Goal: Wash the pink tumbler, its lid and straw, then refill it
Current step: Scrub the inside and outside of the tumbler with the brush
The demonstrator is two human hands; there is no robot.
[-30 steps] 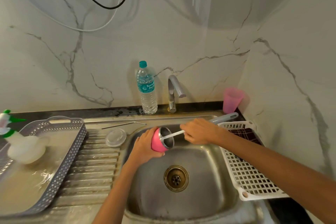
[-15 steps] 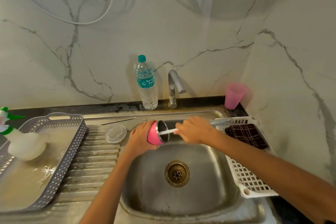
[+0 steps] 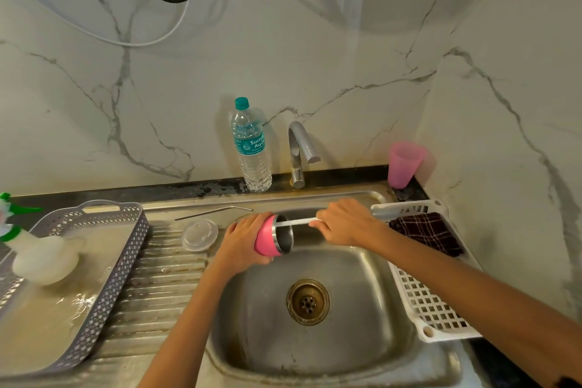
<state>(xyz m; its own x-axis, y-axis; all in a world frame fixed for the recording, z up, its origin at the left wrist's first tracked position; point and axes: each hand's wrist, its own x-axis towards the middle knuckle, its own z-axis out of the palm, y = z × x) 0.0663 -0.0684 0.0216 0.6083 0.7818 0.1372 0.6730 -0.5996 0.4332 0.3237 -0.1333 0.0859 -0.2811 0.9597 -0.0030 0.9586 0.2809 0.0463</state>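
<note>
Centrally, over steel sink [image 3: 362,261]: glossy pink steel-lined tumbler [image 3: 266,238], tipped sideways, gripped by curled left hand [image 3: 242,242]; slim white brush [image 3: 297,223], pinched in right hand [image 3: 346,222], entering its mouth; clear round lid [image 3: 199,235], bent metal straw [image 3: 214,213] on ribbed drainboard [image 3: 157,277].

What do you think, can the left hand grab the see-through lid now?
Probably not yet: the left hand grips the pink tumbler. The lid lies close beside it, nothing between, so only the grip blocks it.

One wide-angle view is taken from the head, aimed forward and down. The sink [image 3: 362,277] is seen closely from above, the left hand [image 3: 242,242] and right hand [image 3: 346,224] are framed mid-picture, and the wall [image 3: 283,57] is faced beyond.
</note>
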